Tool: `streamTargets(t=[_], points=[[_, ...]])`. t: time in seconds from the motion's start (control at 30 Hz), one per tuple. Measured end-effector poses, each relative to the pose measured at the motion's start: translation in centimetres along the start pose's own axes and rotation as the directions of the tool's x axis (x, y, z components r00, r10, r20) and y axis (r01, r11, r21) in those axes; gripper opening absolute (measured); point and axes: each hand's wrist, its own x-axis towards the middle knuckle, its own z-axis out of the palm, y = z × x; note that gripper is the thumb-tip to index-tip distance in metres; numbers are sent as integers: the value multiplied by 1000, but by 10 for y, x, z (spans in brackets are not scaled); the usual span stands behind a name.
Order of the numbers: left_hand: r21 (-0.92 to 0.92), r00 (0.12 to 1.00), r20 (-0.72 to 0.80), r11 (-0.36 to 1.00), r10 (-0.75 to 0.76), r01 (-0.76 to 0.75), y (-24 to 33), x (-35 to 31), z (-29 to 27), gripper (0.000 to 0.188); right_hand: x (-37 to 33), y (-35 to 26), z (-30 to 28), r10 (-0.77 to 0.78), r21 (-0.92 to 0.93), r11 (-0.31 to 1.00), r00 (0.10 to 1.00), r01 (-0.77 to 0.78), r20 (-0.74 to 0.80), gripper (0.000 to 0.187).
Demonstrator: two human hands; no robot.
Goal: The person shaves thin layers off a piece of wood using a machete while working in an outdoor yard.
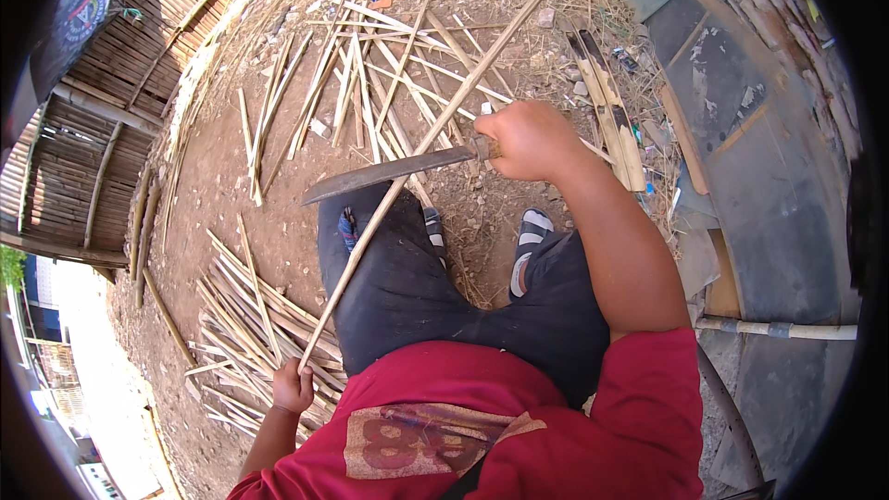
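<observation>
My right hand [532, 141] is closed round the handle of a machete [389, 173], whose long dark blade points left. The blade lies across a long split bamboo strip [356, 253], over my left thigh. My left hand [293, 387] grips the strip's near end, low at the left. From there the strip slants up and to the right, passing close to my right hand, with its far end above the ground. A small blue and red cloth-like bit [348, 230] sits on my left thigh beside the strip.
Beside my left leg lies a pile of bamboo strips [245, 319]. More strips [370, 83] are scattered on the dirt ahead. Charred boards [611, 116] lie right of them, near dark sheet panels [769, 176]. A bamboo slat wall [102, 111] stands at the left.
</observation>
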Motion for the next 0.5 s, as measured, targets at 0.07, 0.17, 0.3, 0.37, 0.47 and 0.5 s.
streamTargets(t=[0.07,0.17,0.3,0.37,0.47,0.5], points=[[-12,1000,9,1000,11,-10,9,4,-5,26,4,10,9,33,61,998,998,-29,-56,43],[-25,1000,-4,1000,-2,2,25,9,-11,31,10,53,28,133,205,976,952,-77,-276,36],[-93,999,51,995,-14,18,26,13,-9,37,1,20,11,-21,23,999,980,26,-196,39],[-161,997,81,986,-18,31,37,18,-10,41,0,-2,10,-109,-58,993,992,105,-56,40],[-212,993,119,977,-12,37,42,24,-9,41,1,9,13,-58,86,995,998,56,23,36],[-228,994,113,973,-4,29,48,27,-9,40,4,26,23,-2,163,987,1000,4,-9,36]])
